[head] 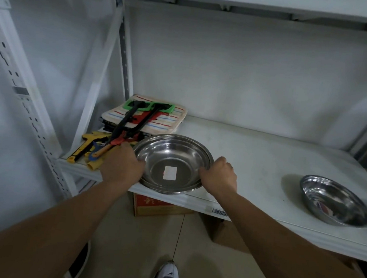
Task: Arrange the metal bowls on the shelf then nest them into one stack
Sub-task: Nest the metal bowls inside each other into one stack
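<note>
holding the big bowl by opposite edges, the left hand and the right hand each curl closed over its rim, one grip per side, so the wide, shallow dish stays level and cannot tip. the big bowl sits at the front edge of the shelf, its near rim slightly past the lip, which looks like a position chosen for easy reach. a white sticker lies flat inside the big bowl's bottom. just left of the big bowl is a pile of tools resting on folded cloths, close enough that the left knuckles nearly meet them; a two-handed hold probably helps steer clear of that clutter. well to the right of the big bowl a smaller bowl stands alone on the shelf, open side up. nesting seems not yet done, since the two bowls are apart. below the big bowl, a cardboard box sits on the floor.
</note>
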